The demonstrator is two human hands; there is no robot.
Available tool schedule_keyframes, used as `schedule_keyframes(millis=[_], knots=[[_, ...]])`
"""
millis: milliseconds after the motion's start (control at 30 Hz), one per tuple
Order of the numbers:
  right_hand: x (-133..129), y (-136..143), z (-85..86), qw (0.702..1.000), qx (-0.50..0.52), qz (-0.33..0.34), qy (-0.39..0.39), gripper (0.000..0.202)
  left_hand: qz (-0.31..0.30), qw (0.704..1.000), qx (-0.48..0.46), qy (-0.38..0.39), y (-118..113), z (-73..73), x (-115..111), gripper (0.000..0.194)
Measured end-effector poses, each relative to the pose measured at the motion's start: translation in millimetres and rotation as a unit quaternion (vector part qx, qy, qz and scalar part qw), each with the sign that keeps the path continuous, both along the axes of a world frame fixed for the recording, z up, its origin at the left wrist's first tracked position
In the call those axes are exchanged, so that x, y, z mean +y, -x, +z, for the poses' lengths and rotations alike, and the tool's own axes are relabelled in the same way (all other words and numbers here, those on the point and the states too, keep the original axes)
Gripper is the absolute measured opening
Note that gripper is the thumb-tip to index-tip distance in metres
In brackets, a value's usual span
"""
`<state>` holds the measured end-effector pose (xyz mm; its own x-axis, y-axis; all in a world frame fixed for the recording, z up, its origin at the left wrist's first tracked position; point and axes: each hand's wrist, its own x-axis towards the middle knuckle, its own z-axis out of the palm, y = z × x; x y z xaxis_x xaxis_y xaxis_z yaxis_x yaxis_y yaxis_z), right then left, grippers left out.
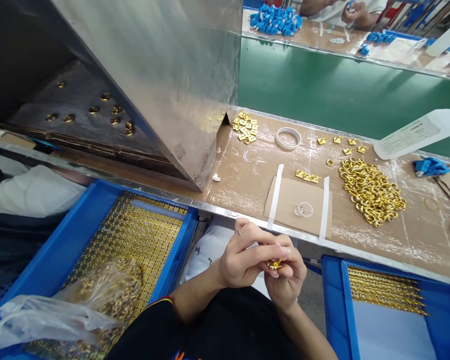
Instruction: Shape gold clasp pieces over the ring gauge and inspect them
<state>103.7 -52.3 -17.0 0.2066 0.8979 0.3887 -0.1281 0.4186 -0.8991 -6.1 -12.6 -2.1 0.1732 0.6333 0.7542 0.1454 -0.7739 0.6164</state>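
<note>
- Down at the lower left of the frame sits a blue bin (pixel 78 235) full of gold square pieces laid flat, with a crinkly plastic bag (pixel 60 310) of gold rings lying on top of them.
- Upper left, a big metal hood (pixel 165 75) leans over a dark shelf, and a few loose gold rings (pixel 93 112) are scattered under it.
- Bottom centre, both hands meet just below the table edge. Left hand (pixel 242 260) is curled, fingers pinching a small gold part (pixel 274 264); it's wearing a ring.
- Right hand (pixel 287 282) is clenched on the same gold part from the other side, so the part sits squeezed between both sets of fingertips, in front of the person's lap.
- Just above the hands, a piece of cardboard (pixel 298 200) is taped to the brown table (pixel 247 170) with two white strips, and a clear ring rests on it.
- Centre top, a little heap of gold squares (pixel 245 127) and a roll of tape (pixel 288 138) sit near the green belt (pixel 322 85).
- Right of centre, a big pile of gold rings (pixel 371 190).
- Far right, a white bottle (pixel 416 132) lying on its side, plus a second blue bin (pixel 397 310) in the lower right with gold strips in rows.
- Upper right, someone else's hands (pixel 354 12) are busy at the far table beside blue parts.
</note>
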Motion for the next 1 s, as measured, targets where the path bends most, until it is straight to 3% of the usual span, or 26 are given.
schedule_keyframes(millis=[367,533,1000], knots=[[1,-2,3.6,0.998,0.02,0.053,0.019,0.03,0.01,1.0,-0.002,-0.002,2,-0.7,-5,0.018],[-4,4,4.4,0.999,0.025,0.037,0.024,0.039,0.021,1.0,0.004,0.01,1,-1.5,-11,0.018],[-11,10,-0.5,0.998,0.058,0.018,0.032,0.037,0.033,0.999,0.025,0.021,-2,4.0,-15,0.019]])
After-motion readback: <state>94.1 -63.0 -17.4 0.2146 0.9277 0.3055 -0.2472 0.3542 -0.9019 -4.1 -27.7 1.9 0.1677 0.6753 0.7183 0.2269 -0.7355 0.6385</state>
